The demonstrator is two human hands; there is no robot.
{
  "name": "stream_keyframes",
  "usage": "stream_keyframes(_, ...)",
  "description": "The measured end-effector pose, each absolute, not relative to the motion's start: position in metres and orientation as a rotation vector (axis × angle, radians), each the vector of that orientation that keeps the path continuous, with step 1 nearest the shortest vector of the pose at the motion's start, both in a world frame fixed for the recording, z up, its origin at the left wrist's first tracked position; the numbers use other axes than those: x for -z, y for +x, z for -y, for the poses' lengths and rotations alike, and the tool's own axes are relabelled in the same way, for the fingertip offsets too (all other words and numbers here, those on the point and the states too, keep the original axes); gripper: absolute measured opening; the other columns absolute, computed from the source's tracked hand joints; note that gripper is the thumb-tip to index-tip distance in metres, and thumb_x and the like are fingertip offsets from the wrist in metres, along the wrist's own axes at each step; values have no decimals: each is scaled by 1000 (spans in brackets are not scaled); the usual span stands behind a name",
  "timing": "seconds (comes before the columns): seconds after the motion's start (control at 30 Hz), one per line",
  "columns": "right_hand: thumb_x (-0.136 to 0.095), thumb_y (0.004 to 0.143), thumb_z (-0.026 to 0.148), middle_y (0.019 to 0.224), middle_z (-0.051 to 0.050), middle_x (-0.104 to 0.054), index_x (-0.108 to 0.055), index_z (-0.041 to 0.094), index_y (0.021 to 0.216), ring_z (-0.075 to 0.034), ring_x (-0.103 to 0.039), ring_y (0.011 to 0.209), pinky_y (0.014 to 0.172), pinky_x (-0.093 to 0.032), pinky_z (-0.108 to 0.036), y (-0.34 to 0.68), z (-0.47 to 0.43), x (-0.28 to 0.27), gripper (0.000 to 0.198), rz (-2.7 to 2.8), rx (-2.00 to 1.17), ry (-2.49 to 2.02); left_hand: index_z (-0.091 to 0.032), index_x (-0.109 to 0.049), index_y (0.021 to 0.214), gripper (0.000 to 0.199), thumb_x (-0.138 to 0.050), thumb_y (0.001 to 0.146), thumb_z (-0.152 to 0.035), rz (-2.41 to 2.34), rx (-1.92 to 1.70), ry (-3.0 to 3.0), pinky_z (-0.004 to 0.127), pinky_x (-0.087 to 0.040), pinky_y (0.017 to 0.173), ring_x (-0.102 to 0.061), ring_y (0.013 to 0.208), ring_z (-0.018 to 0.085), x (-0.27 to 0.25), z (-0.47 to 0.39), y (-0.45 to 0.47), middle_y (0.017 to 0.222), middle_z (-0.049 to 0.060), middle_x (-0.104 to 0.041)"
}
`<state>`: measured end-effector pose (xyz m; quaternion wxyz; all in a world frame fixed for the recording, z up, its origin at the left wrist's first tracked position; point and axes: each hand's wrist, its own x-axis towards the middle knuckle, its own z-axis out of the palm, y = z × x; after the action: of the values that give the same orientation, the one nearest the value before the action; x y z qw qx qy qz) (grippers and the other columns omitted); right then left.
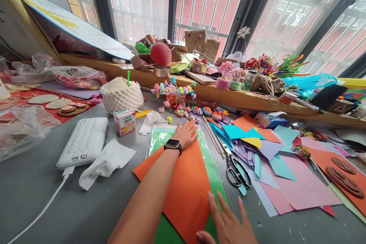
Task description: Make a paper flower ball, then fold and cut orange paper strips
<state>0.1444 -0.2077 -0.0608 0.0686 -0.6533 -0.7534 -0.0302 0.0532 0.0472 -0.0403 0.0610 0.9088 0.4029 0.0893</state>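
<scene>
Pressing the upper end of the orange paper (185, 183), my left hand (185, 135) lies flat, its fingers close together and gripping nothing, a black watch (173, 144) at the wrist. My right hand (231, 219) rests by the paper's lower right edge with the fingers spread apart. The paper lies askew over a green sheet (160, 137) on the grey worktop (28, 194), straight in front of me.

I have little free room on the right: thin sticks (213, 137) lie just beside the green sheet, and then come black-handled scissors (231, 159), their handles towards me. Past them spreads a heap of cut coloured paper (286, 133), partly over a pink sheet (305, 183).

To my left, a crumpled tissue (107, 162) sits near a white power bank (85, 139) with its cable (48, 206) plugged in. A small drink carton (125, 122) stands behind the tissue, in front of a netted round fruit (121, 95) with a green straw (128, 78). Small craft flowers (177, 93) crowd the space beyond my left hand, below the wooden ledge (206, 85).
</scene>
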Motion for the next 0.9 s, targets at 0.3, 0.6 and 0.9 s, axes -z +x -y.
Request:
stream_keyframes(0.3, -21, 87, 17, 134, -6, -32, -35, 13, 129, -23, -27, 125, 100, -21, -51, 107, 133, 23, 45, 1983, -128, -2335, -25, -33, 129, 47, -20, 86, -39, -1220, -301, 2772, 52, -10, 103, -17, 129, 24, 40, -45, 54, 138, 1, -29)
stream_keyframes(0.6, -20, 82, 6, 136, -8, -29, -29, 8, 131, -23, -17, 128, 100, -13, -54, 120, 114, 25, 50, 2095, -105, -2328, -25, -33, 129, 47, -21, 86, -40, -1231, -336, 2772, 51, -10, 103, -16, 129, 24, 43, -46, 54, 139, 2, -26)
stream_keyframes(0.9, -20, 80, 8, 136, -7, -29, -25, 9, 133, -21, -21, 127, 100, -16, -53, 131, 78, 24, 52, 2108, -172, -2240, -24, -33, 128, 45, -21, 86, -33, -1218, -326, 2774, 50, -9, 103, -16, 129, 22, 42, -44, 54, 139, 3, -27)
